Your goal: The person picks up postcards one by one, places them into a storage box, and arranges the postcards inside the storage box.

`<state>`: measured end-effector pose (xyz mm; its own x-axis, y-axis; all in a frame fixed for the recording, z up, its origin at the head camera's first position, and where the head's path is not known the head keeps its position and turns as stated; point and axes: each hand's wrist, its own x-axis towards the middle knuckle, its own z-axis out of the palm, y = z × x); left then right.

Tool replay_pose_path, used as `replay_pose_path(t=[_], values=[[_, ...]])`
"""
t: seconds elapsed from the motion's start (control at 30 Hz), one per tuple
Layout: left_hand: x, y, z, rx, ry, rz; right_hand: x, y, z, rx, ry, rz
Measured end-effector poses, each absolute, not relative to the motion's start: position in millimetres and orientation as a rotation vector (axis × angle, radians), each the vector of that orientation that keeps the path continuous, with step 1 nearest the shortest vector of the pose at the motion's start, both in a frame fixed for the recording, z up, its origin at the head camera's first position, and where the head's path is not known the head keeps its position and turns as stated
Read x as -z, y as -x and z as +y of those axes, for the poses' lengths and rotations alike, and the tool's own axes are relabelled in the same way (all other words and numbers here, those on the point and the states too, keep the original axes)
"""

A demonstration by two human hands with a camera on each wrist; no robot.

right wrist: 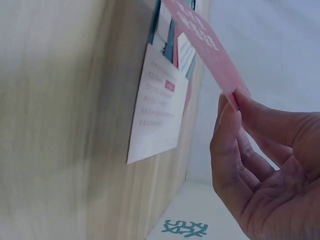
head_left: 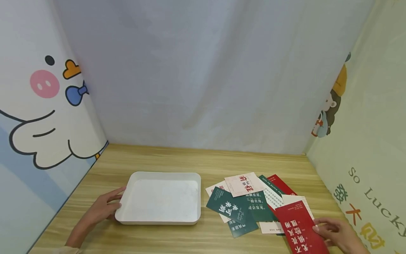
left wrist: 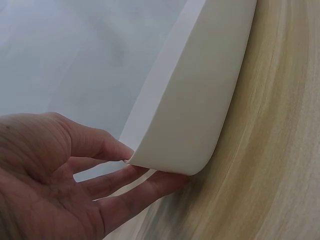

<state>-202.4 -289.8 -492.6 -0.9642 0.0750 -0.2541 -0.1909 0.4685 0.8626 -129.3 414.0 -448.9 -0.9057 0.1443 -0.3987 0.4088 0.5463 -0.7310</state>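
Observation:
A white rectangular tray (head_left: 161, 197) with nothing in it lies on the left part of the wooden table. My left hand (head_left: 103, 208) pinches its left side, thumb at the rim and fingers against the outer wall, as the left wrist view of the tray wall (left wrist: 187, 110) shows. On the right, my right hand (head_left: 337, 233) pinches the edge of a red card (head_left: 296, 222) with white characters between thumb and fingers. In the right wrist view the red card (right wrist: 210, 50) is raised and slanted above a white card (right wrist: 157, 110) with small print.
Several cards overlap in a loose pile right of the tray: a cream card (head_left: 243, 184) with red characters, a dark green card (head_left: 226, 204), another red card (head_left: 282, 183). A grey curtain (head_left: 203, 88) hangs behind the table, with printed sheets at both sides.

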Motion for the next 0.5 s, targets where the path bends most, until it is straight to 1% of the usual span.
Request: replay_pose_path(t=[0.27, 0.5], values=[[491, 197, -293, -1.499, 0.097, 2.477, 440, 138, 390, 1.29, -0.418, 2.564], [490, 198, -291, -1.502, 0.112, 2.481, 429, 147, 367, 1.413, -0.338, 2.588]])
